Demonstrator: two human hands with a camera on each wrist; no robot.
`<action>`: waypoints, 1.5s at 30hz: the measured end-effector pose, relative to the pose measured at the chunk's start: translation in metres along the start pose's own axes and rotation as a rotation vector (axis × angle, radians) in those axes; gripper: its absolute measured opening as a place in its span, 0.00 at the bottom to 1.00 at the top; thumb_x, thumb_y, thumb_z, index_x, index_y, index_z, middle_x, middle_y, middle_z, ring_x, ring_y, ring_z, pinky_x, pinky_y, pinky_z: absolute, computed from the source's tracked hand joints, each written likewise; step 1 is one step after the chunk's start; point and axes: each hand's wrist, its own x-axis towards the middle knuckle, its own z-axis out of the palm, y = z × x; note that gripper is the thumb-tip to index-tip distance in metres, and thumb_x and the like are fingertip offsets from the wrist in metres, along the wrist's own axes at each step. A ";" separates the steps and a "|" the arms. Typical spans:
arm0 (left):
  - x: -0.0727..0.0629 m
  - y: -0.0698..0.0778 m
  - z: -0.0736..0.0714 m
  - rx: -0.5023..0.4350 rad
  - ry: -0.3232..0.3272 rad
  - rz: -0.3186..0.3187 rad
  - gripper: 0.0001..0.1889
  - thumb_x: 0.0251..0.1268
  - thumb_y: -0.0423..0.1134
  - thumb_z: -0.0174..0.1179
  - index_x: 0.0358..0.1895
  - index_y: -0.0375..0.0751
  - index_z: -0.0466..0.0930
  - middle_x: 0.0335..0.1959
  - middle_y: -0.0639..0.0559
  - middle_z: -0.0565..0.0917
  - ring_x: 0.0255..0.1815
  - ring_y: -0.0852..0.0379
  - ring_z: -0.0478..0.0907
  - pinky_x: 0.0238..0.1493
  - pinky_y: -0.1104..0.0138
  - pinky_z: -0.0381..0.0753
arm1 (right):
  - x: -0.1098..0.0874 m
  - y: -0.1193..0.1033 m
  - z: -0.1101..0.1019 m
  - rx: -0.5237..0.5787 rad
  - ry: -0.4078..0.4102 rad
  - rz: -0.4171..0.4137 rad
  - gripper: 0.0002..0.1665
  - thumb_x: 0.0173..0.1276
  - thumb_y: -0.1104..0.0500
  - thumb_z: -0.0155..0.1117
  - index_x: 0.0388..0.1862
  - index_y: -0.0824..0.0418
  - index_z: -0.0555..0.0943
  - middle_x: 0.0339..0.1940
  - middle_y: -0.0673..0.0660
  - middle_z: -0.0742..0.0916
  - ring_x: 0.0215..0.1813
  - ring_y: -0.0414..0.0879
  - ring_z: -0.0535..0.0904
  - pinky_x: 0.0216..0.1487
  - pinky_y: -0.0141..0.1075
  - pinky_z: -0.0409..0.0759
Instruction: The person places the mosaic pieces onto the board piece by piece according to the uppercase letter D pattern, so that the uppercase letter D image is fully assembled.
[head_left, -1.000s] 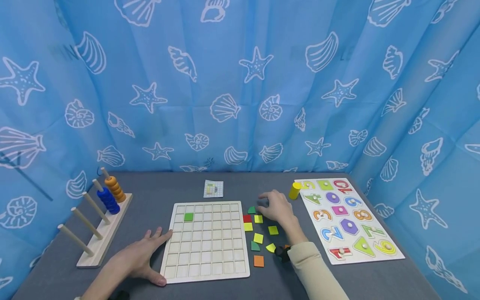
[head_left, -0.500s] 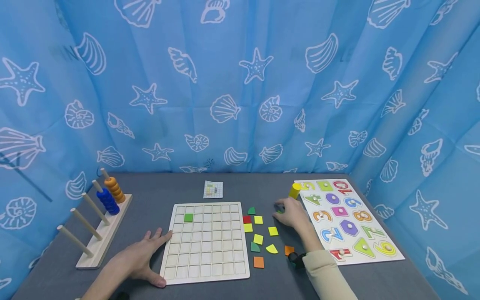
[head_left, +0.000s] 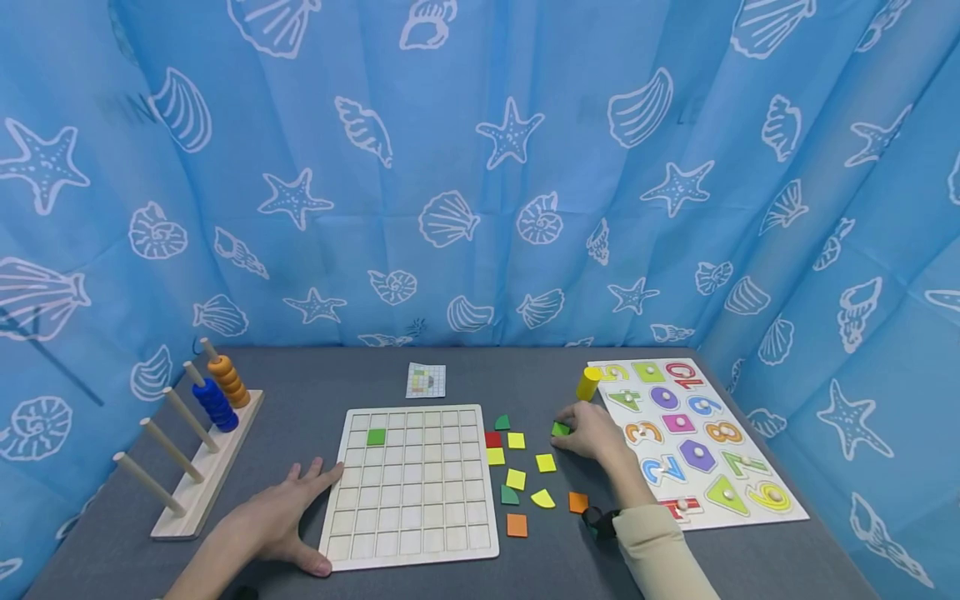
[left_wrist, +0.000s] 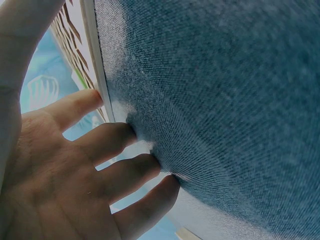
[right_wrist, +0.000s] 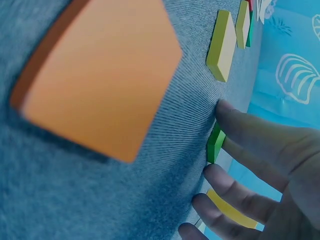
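Note:
The right hand [head_left: 592,429] has its thumb and fingertips at opposite edges of a green square tile [head_left: 560,429], pinching it close over the table. In the right wrist view the green tile [right_wrist: 215,143] shows between thumb and fingers. The left hand [head_left: 273,517] is spread along the left edge of a white gridded board [head_left: 491,533], its index fingertip and thumb at the rim. One green tile [head_left: 377,437] sits in a cell near the board's upper left. In the left wrist view the left hand [left_wrist: 75,175] has its fingertips on the dark cloth.
Loose yellow, red, green and orange pieces, such as an orange square [head_left: 517,525], lie right of the board. A yellow cylinder [head_left: 588,383] stands beside a number puzzle [head_left: 705,492]. A peg stand with beads [head_left: 202,483] is at left. A pattern card [head_left: 426,381] lies behind the board.
The right hand has moved right, away from the pieces beside the board, and closed its fingers around the green tile near the yellow cylinder. The left hand stays at the board.

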 end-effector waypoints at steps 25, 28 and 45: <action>0.002 -0.001 0.001 0.016 -0.007 -0.012 0.70 0.27 0.67 0.82 0.81 0.46 0.57 0.80 0.25 0.56 0.77 0.15 0.49 0.63 0.21 0.59 | 0.000 -0.004 0.004 -0.015 0.025 -0.027 0.19 0.62 0.60 0.76 0.53 0.61 0.88 0.46 0.60 0.89 0.45 0.50 0.83 0.48 0.50 0.83; 0.004 -0.001 0.001 0.012 -0.008 -0.018 0.70 0.26 0.67 0.82 0.81 0.46 0.57 0.80 0.26 0.56 0.78 0.16 0.49 0.63 0.22 0.60 | 0.001 -0.005 0.005 -0.023 0.034 -0.033 0.17 0.62 0.60 0.76 0.51 0.61 0.89 0.46 0.59 0.90 0.45 0.50 0.83 0.50 0.51 0.83; 0.004 -0.002 0.003 0.010 -0.004 -0.013 0.70 0.27 0.67 0.82 0.81 0.46 0.57 0.80 0.25 0.56 0.77 0.15 0.49 0.63 0.21 0.59 | 0.000 -0.010 0.010 -0.054 0.062 -0.039 0.16 0.64 0.60 0.74 0.51 0.61 0.89 0.46 0.59 0.90 0.45 0.50 0.83 0.47 0.51 0.83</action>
